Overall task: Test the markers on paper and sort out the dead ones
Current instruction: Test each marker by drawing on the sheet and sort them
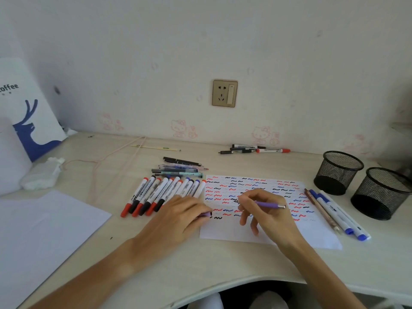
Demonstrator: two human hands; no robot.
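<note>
A white test sheet (225, 230) covered with red, blue and black squiggles lies in the middle of the desk. My right hand (265, 210) grips a purple pen (268, 204), its tip at the paper among the squiggles. My left hand (178, 212) rests at the sheet's left edge and holds a small purple cap (206, 214). A row of several whiteboard markers (160, 194) with red, black and blue caps lies left of the sheet. Above it sit several thin pens (180, 168). Three pens (334, 211) lie right of the sheet. A few markers (256, 149) lie near the wall.
Two black mesh pen cups (338, 172) (379, 194) stand at the right. A blank white sheet (44, 230) lies at the left, with a crumpled tissue (43, 175), a pink cord (116, 152) and a coffee bag (26, 112). A wall socket (224, 93) is behind.
</note>
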